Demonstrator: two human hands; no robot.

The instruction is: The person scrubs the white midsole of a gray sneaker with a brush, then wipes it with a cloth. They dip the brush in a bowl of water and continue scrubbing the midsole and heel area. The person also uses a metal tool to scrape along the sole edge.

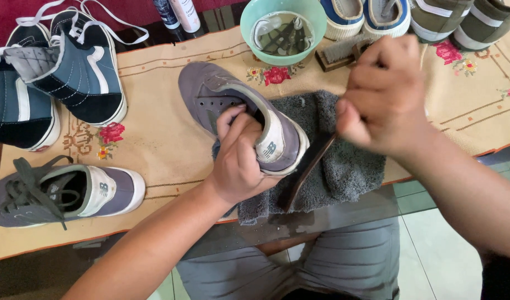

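My left hand [238, 158] grips a grey unlaced sneaker [232, 108] at its opening, with fingers inside the collar. The shoe lies on a dark grey towel [338, 161] spread on a beige embroidered cloth [166, 144]. My right hand [385, 94] holds a dark-handled brush [305, 172] at its upper end. The brush slants down just right of the shoe's heel, over the towel.
A matching grey laced sneaker [71, 191] lies at the left front. A blue pair [55, 78] stands at the back left. A teal bowl [282, 25] holds water and laces. A wooden brush [338, 53], two bottles [177, 14] and more shoes [421, 16] line the back.
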